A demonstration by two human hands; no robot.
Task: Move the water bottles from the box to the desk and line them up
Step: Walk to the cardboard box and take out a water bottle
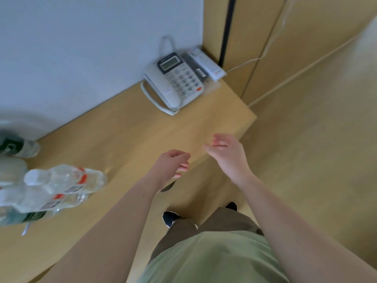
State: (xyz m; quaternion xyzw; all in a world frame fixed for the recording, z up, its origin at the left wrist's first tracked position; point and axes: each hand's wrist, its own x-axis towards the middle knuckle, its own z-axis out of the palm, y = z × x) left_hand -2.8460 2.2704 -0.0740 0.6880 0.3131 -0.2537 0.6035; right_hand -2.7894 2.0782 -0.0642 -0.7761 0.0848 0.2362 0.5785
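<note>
No legible text. Bottle labels (72, 188) at lower left and phone (175, 80) keypad markings at upper centre are too blurred to read.

Clear plastic water bottles (61, 180), white-capped with red or green labels, stood clustered upright at the desk's (126, 127) left edge.
</note>
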